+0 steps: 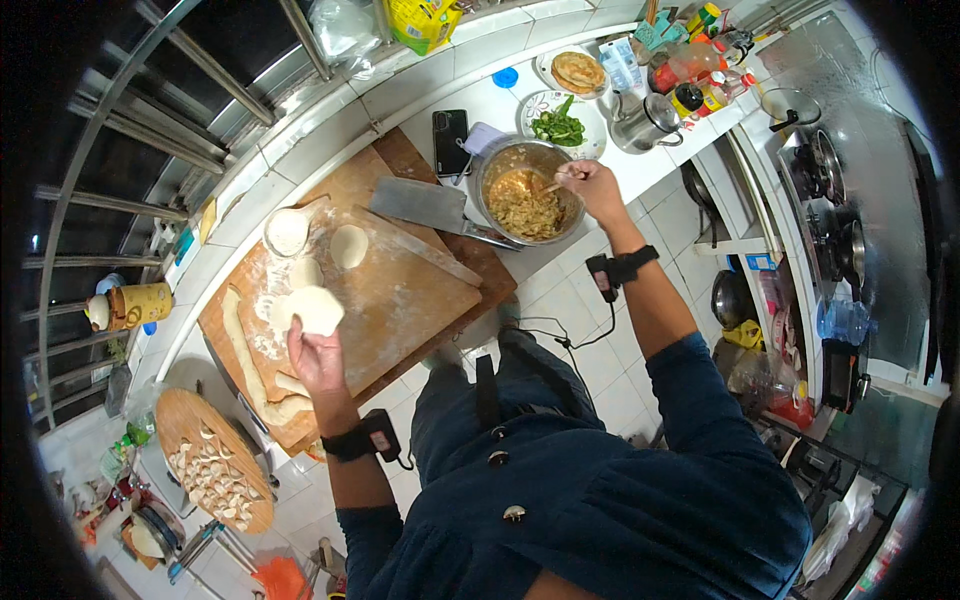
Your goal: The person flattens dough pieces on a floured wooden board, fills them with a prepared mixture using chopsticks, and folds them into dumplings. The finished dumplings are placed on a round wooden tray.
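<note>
My left hand (314, 352) holds a round dough wrapper (313, 308) over the floured wooden board (400, 310). My right hand (585, 182) grips chopsticks (549, 187) that reach into a steel bowl of chopped filling (520, 205). Behind the held wrapper lie more wrappers (348, 247) and a small container of flour (287, 232). A long dough rope (243, 355) runs along the board's left side. A rolling pin (425, 250) rests diagonally near a cleaver (415, 202), whose handle points toward the bowl.
A phone (450, 140), a plate of green peppers (555, 115), flatbreads (577, 70), a steel kettle (643, 128) and bottles line the counter. Several dumplings sit on a round board (180, 410) at lower left. A barred window is at left, a stove (825, 220) at right.
</note>
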Demonstrator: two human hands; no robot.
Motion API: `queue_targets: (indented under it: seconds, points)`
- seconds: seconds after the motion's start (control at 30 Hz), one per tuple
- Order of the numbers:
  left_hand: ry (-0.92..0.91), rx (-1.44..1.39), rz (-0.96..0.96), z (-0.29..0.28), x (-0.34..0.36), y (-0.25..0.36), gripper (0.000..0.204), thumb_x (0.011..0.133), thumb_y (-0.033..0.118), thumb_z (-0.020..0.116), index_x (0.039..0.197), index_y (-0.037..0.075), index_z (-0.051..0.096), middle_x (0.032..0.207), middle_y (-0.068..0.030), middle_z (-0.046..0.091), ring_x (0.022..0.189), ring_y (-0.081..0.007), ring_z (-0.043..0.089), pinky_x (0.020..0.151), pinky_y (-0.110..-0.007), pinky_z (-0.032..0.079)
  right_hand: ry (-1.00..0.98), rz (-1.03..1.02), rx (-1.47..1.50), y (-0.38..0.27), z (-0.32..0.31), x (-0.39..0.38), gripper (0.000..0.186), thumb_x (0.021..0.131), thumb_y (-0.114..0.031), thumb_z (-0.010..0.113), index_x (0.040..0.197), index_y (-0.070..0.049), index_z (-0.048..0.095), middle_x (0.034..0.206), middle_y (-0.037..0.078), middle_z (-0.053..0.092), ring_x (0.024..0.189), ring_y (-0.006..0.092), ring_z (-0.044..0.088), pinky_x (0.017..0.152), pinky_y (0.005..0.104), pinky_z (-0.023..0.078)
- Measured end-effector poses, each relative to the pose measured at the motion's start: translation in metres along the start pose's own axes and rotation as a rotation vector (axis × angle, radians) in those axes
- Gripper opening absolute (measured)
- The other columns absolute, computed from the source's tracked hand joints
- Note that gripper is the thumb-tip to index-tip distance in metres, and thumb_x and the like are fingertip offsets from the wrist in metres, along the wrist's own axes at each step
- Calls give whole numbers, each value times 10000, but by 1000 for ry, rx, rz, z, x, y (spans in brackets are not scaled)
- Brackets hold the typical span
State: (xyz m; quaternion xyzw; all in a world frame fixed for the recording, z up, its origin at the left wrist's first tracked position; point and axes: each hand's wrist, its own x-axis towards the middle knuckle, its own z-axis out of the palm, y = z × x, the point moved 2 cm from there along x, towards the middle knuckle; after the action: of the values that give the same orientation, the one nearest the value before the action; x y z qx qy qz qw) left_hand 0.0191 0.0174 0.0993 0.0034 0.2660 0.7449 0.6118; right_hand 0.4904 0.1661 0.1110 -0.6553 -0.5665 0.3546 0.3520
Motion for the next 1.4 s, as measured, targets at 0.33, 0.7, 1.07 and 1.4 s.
queue_targets:
  seconds: [0.33,0.7,1.07,1.4]
  points:
    - [-107,17,-259,50,-17,-123,392,916,159,480,1262,-18,432,1260,-161,515,1179,-276,495,1015,-450,379,134,99,488,54,-14,-12,107,859,-81,637,900,18,641,789,13,610,664,90,528,593,238,449]
    - [-201,-100,-391,73,-17,-194,368,977,286,394,1253,50,453,1184,-103,567,1119,-262,534,1006,-430,388,4,240,703,78,0,-32,108,869,-102,622,919,-7,635,878,37,621,805,123,603,697,276,528]
    - [109,174,-361,64,11,-235,381,981,272,379,1220,-12,464,1222,-147,550,1124,-282,534,988,-416,410,92,530,984,117,-4,-60,219,851,-135,651,979,24,572,956,107,621,856,205,638,770,299,557]
    - [271,233,-325,59,33,-282,311,968,241,380,1153,23,502,1128,-120,588,1058,-258,568,929,-405,459,160,555,1108,114,-23,-58,173,874,-81,606,1006,19,557,956,91,618,846,173,628,798,292,544]
